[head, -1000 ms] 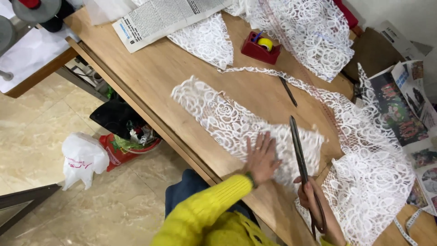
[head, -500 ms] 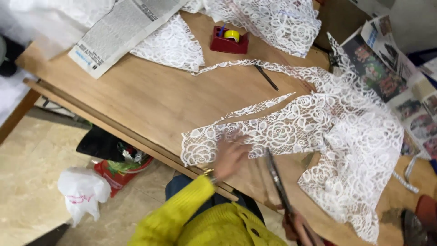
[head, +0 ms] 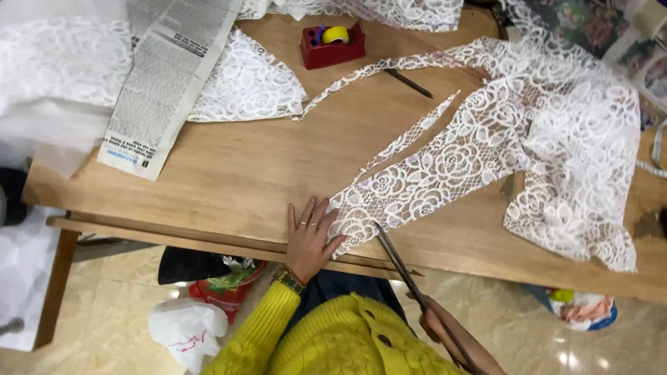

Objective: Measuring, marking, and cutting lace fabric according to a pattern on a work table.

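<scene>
Change since a second ago: the white lace piece (head: 445, 173) has been drawn toward the near edge of the counter (head: 229, 173), and its pointed end now lies just at that edge. The left hand has been shifted with it, from the middle of the lace to its tip.
Meaning for the work: the lace tip is judged to have been brought within reach of the blades, so a cut at this end appears to be set up.
Left hand (head: 308, 239): laid flat, fingers spread and apart, palm down on the counter, fingertips touching the lace tip; nothing is gripped. The wrist is bent back from a yellow knitted sleeve (head: 260, 326).
Right hand (head: 445, 333): held low below the counter edge, closed round the handles of long dark scissors (head: 399, 260); the blades are angled up and left, their tip resting at the lace edge.
Lace position: spread diagonally from the near edge up to the right.
Surroundings: a folded newspaper (head: 163, 76) at far left, a red tape holder (head: 332, 45) beyond.
</scene>
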